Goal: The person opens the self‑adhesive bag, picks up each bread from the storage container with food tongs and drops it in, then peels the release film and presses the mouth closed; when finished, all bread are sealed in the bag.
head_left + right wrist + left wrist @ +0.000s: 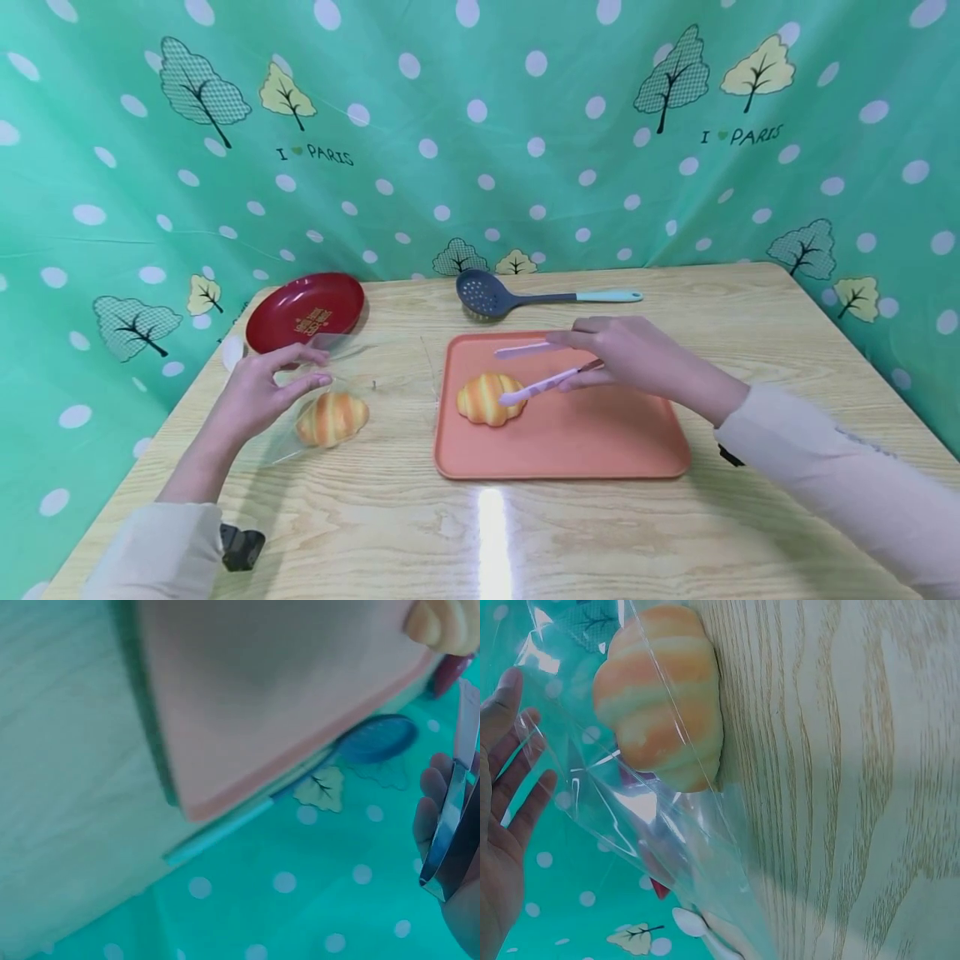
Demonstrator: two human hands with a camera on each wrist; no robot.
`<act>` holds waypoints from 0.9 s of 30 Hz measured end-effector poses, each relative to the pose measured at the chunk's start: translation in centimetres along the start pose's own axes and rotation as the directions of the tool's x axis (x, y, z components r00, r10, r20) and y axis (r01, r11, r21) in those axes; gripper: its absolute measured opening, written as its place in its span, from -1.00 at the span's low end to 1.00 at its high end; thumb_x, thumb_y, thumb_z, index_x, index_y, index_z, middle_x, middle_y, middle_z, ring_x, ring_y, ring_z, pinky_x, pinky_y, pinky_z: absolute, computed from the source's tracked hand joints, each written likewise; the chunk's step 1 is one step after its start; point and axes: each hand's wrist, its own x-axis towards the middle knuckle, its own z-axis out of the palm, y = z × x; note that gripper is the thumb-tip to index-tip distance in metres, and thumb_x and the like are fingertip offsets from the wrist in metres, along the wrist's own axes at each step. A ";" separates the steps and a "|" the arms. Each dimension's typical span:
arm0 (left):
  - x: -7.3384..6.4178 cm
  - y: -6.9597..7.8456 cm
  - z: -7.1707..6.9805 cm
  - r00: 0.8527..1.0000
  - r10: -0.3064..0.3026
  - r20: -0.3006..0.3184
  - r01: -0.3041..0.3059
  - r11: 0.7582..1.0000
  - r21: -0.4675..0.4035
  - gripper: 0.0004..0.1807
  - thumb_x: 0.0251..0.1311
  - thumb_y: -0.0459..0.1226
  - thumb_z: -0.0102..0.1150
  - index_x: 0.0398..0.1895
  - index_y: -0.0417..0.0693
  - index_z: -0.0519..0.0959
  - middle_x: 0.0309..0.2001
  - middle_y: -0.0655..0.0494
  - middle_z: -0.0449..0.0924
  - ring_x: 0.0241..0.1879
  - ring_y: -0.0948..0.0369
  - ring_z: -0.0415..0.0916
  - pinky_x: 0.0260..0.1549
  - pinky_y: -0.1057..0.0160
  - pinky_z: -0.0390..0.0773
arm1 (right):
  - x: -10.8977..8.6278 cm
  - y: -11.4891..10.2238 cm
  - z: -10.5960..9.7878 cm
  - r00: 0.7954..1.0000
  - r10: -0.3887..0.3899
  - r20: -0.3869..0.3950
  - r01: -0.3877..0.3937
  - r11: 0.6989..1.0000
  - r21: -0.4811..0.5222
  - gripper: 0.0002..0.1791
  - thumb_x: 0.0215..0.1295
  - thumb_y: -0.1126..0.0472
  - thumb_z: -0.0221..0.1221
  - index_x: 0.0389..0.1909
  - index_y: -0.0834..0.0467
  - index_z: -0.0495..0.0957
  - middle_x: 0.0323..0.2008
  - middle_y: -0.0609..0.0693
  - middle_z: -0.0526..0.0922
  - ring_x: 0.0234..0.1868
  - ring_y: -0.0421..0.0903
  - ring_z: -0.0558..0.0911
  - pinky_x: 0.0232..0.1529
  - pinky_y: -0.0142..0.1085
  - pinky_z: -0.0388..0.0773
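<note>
My left hand is at the left edge of a clear plastic bag, thumb and fingers loosely curved with a gap between them. In the left wrist view the film reaches the fingertips; a firm pinch is not visible. One croissant-shaped bread roll lies in or under the film. With my right hand I hold tongs with pale lilac arms and a metal bend, their arms spread. One tip overlaps a second croissant on the pink tray; contact cannot be told.
A red plate stands at the back left, with a white spoon beside it. Behind the tray lies a dark slotted skimmer with a light blue handle end. A green dotted curtain hangs along the table's back and sides.
</note>
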 end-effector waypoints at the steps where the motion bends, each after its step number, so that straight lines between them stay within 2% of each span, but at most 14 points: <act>1: 0.0 0.0 0.1 1.000 0.006 -0.003 -0.006 1.000 0.002 -0.70 0.06 -0.37 0.53 -0.12 -0.09 0.72 -0.17 -0.02 0.75 -0.09 -0.16 0.65 -0.19 0.15 0.69 | -0.2 0.1 0.3 1.000 0.003 0.006 -0.003 1.000 0.001 -0.33 0.09 -0.19 0.46 0.15 0.13 0.68 -0.37 -0.08 0.61 -0.49 -0.24 0.54 -0.48 -0.37 0.52; 7: 0.0 -0.2 0.3 0.999 0.030 -0.020 -0.029 0.999 0.023 -0.71 0.04 -0.37 0.55 -0.15 -0.08 0.73 -0.18 -0.01 0.75 -0.11 -0.12 0.65 -0.19 0.16 0.69 | -0.5 0.3 1.7 1.000 0.004 0.012 -0.004 1.000 -0.009 -0.32 0.08 -0.20 0.46 0.14 0.13 0.68 -0.27 0.01 0.68 -0.40 -0.12 0.66 -0.41 -0.28 0.64; 10: 0.0 -0.2 0.3 0.999 0.033 -0.023 -0.032 0.999 0.029 -0.71 0.04 -0.35 0.55 -0.15 -0.07 0.73 -0.18 0.00 0.75 -0.11 -0.11 0.64 -0.19 0.26 0.65 | -0.3 0.3 2.1 1.000 -0.002 0.017 0.003 1.000 -0.019 -0.31 0.07 -0.22 0.46 0.14 0.12 0.68 -0.26 0.01 0.69 -0.39 -0.12 0.66 -0.40 -0.28 0.63; 13: 0.0 -0.3 0.3 0.999 0.037 -0.026 -0.036 0.999 0.034 -0.71 0.03 -0.35 0.55 -0.15 -0.07 0.72 -0.18 0.00 0.75 -0.11 -0.12 0.65 -0.18 0.26 0.65 | 0.1 0.1 2.1 0.999 -0.015 0.038 0.016 1.000 -0.026 -0.31 0.06 -0.22 0.47 0.13 0.12 0.69 -0.31 -0.01 0.67 -0.45 -0.18 0.59 -0.47 -0.34 0.55; 17: 0.1 -0.2 0.3 0.999 0.030 -0.021 -0.029 0.999 0.032 -0.70 0.04 -0.35 0.55 -0.13 -0.10 0.72 -0.17 -0.02 0.75 -0.11 -0.13 0.65 -0.18 0.03 0.71 | 0.6 0.0 2.1 0.996 -0.017 0.084 0.020 0.999 -0.037 -0.32 0.07 -0.22 0.47 0.13 0.11 0.68 -0.34 -0.02 0.66 -0.50 -0.23 0.48 -0.52 -0.40 0.43; 21: 0.1 -0.1 0.3 1.000 0.016 -0.007 -0.016 1.000 0.011 -0.69 0.06 -0.36 0.53 -0.09 -0.12 0.72 -0.15 -0.06 0.75 -0.09 -0.17 0.63 -0.17 -0.25 0.67 | 1.0 -0.1 2.1 0.993 -0.019 0.113 0.027 0.997 -0.069 -0.33 0.08 -0.21 0.47 0.14 0.08 0.68 -0.31 -0.03 0.68 -0.48 -0.23 0.52 -0.52 -0.39 0.46; 27: 0.1 0.0 0.3 1.000 0.002 0.001 -0.002 1.000 0.001 -0.66 0.06 -0.36 0.53 -0.06 -0.10 0.72 -0.09 -0.11 0.72 -0.05 -0.20 0.60 -0.16 -0.30 0.65 | 1.2 -0.1 2.5 0.991 -0.036 0.133 0.045 0.997 -0.067 -0.32 0.05 -0.26 0.47 0.13 0.04 0.68 -0.30 -0.06 0.65 -0.45 -0.18 0.56 -0.52 -0.36 0.49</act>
